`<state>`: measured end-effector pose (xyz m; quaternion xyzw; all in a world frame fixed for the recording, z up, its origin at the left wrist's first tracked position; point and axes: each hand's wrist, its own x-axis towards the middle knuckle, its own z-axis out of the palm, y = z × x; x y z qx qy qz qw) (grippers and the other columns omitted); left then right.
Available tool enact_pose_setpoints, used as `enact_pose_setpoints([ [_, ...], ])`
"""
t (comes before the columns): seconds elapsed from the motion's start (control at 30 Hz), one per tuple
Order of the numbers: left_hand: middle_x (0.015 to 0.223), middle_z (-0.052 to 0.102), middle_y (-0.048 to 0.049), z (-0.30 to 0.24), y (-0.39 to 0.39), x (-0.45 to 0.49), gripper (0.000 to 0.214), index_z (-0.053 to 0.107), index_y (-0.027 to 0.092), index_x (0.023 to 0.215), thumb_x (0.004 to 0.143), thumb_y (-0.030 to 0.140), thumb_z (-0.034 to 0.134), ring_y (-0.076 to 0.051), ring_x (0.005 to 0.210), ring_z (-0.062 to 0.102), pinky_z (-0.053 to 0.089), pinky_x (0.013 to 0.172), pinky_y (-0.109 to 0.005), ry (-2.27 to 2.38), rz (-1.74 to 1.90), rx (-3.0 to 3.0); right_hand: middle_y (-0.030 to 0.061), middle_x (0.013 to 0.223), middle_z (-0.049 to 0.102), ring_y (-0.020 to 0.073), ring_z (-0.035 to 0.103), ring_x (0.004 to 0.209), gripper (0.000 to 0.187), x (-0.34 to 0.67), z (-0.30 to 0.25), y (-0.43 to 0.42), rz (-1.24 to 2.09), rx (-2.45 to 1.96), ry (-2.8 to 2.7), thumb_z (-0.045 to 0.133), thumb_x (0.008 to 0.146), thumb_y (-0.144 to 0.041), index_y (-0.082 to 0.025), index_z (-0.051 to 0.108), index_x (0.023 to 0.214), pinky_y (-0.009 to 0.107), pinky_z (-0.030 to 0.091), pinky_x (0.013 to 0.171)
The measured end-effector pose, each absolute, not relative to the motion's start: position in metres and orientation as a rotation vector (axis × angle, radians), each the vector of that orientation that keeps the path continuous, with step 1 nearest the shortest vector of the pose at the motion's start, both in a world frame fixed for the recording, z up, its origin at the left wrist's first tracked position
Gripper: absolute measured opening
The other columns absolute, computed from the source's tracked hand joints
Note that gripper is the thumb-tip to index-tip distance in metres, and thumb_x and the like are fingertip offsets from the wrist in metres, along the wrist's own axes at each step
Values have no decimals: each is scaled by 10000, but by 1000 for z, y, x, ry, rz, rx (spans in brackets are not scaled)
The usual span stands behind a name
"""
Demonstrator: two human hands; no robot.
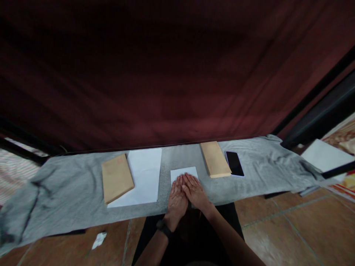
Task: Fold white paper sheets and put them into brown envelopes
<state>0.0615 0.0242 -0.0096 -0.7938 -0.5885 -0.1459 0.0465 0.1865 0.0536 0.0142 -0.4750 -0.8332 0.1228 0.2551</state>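
Both my hands lie flat, side by side, on a small folded white paper (184,172) in the middle of a narrow bench covered by a grey cloth (69,184). My left hand (176,199) has its fingers stretched out and pressed on the paper's near part; a dark band is on that wrist. My right hand (196,192) is also flat, its fingers touching the left hand's. Most of the paper's near half is hidden under the hands.
To the left lie a brown envelope (116,178) on top of white sheets (145,173). To the right are a stack of brown envelopes (215,159) and a black phone (234,163). A dark red curtain hangs behind. A paper scrap (99,239) lies on the tiled floor.
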Motion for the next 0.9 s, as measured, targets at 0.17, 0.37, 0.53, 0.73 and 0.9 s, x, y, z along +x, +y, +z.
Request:
enact_pose_setpoints([
  [0.17, 1573, 381, -169, -7, 18, 52, 612, 210, 113, 1573, 980, 195, 336, -262, 1482, 305, 327, 1191, -480, -1921, -589, -2338, 107, 1540, 436, 222, 370, 1448, 505, 201, 2, 50, 108, -1358, -2315, 387, 1035, -297, -166, 378, 1522, 447, 284, 1201],
  [0.37, 1560, 403, -162, 3, 9, 37, 589, 299, 123, 1551, 985, 275, 366, -279, 1468, 338, 304, 1203, -491, -2080, -681, -2283, 122, 1544, 426, 262, 408, 1423, 543, 225, -1, 53, 66, -1429, -2283, 399, 1033, -329, -154, 334, 1543, 474, 304, 1182],
  [0.53, 1525, 451, -188, 8, 10, 34, 566, 345, 100, 1528, 991, 279, 344, -299, 1459, 352, 322, 1185, -527, -2116, -663, -2214, 130, 1535, 440, 282, 429, 1407, 557, 234, -2, 53, 92, -1459, -2258, 418, 1024, -330, -155, 331, 1546, 488, 322, 1171],
  [0.73, 1567, 394, -175, 14, 26, 61, 580, 274, 94, 1548, 989, 237, 336, -268, 1496, 269, 310, 1201, -511, -1992, -672, -2317, 134, 1540, 432, 288, 409, 1421, 567, 233, -3, 53, 100, -1490, -2270, 433, 1010, -304, -158, 328, 1548, 503, 312, 1169],
  [0.9, 1576, 387, -157, 7, 45, 83, 578, 239, 106, 1556, 1002, 253, 310, -255, 1495, 271, 316, 1197, -507, -1836, -667, -2520, 130, 1539, 434, 274, 400, 1427, 545, 233, -2, 53, 85, -1493, -2292, 387, 996, -214, -133, 358, 1534, 486, 289, 1185],
])
